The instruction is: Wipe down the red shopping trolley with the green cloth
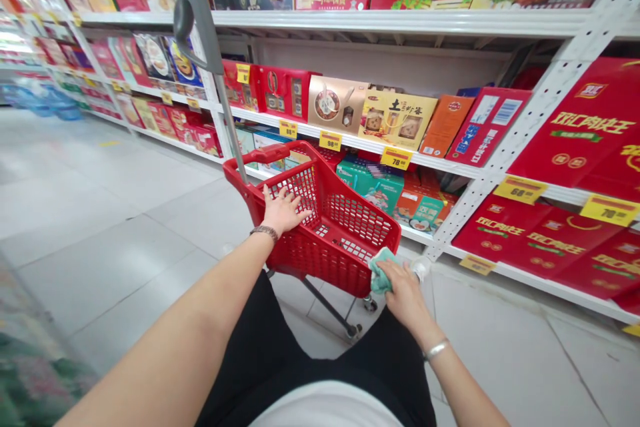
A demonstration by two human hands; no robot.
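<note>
The person wears a plain white top and black trousers. Around the wrist of the left hand is a dark, textured bracelet; around that of the right hand, a shiny silver bangle. Both forearms are bare.

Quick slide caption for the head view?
Left hand on a red shopping cart, right hand holding a pale green cloth at its corner, beside stocked shelves.

One head-worn camera looks forward and down past black-trousered legs at lower centre, close above a red perforated plastic cart mid-frame, facing white metal shelving across the top.
</note>
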